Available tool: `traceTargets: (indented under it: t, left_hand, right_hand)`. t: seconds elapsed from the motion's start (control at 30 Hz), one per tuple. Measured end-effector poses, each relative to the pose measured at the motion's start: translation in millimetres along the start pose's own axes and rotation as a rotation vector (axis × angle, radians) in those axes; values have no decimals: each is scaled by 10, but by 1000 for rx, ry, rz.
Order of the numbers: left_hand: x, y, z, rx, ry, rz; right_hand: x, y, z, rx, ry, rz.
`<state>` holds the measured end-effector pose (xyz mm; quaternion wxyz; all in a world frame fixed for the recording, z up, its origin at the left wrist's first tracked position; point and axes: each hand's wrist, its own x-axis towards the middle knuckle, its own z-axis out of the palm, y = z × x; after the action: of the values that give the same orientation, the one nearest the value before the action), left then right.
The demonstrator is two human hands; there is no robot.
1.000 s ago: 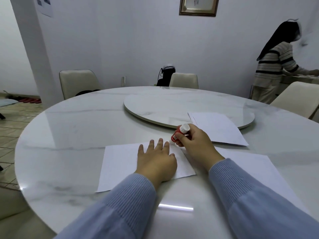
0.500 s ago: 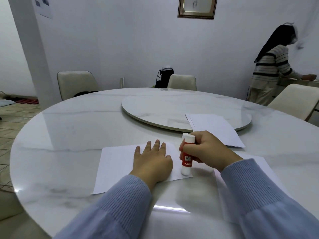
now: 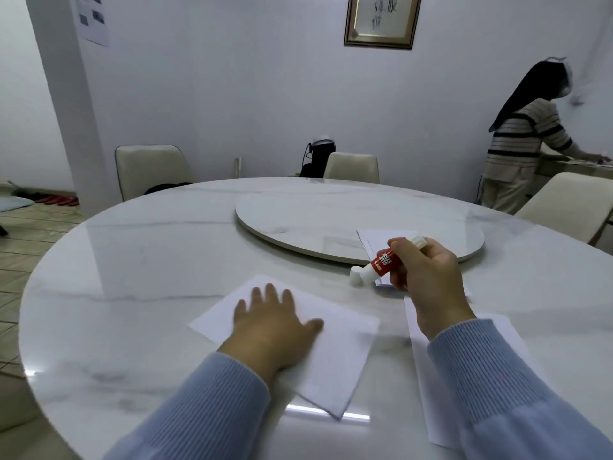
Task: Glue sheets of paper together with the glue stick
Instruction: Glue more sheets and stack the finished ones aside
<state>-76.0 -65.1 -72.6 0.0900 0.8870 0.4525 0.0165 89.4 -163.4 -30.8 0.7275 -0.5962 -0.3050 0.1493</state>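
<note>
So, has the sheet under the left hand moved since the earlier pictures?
Yes. The sheet under the left hand has turned: its edges earlier ran roughly along the table's near edge, and now one corner points toward the lazy Susan.

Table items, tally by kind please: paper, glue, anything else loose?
Paper sheets or stacks: 3 (under left hand, under right arm, near the turntable)
Glue stick: 1
Loose white cap: 1
Total: 5

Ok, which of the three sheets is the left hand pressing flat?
The sheet nearest the table's front edge, turned at an angle under the left hand. The other two lie to its right, untouched by that hand.
</note>
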Motion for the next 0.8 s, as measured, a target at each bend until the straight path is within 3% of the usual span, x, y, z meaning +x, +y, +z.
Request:
traceTargets:
  t: [0.07,0.13,0.23,0.37,0.8]
  left_hand:
    - [8,10,9,-93,-119,274]
    - [24,30,-34,-234,-49,389]
    - [77,68,12,-201,168,304]
    - [85,110,157,-7,-9,242]
    - [156,83,147,-8,-3,198]
  right_hand:
    - [0,40,12,-14,-9,-21]
    - [-10,85,23,-36,-47,-36]
    - [-13,163,39,-151,-138,-82]
    - [-27,219,75,-262,-291,-98]
    - [-100,285,214,-432,-407,-106]
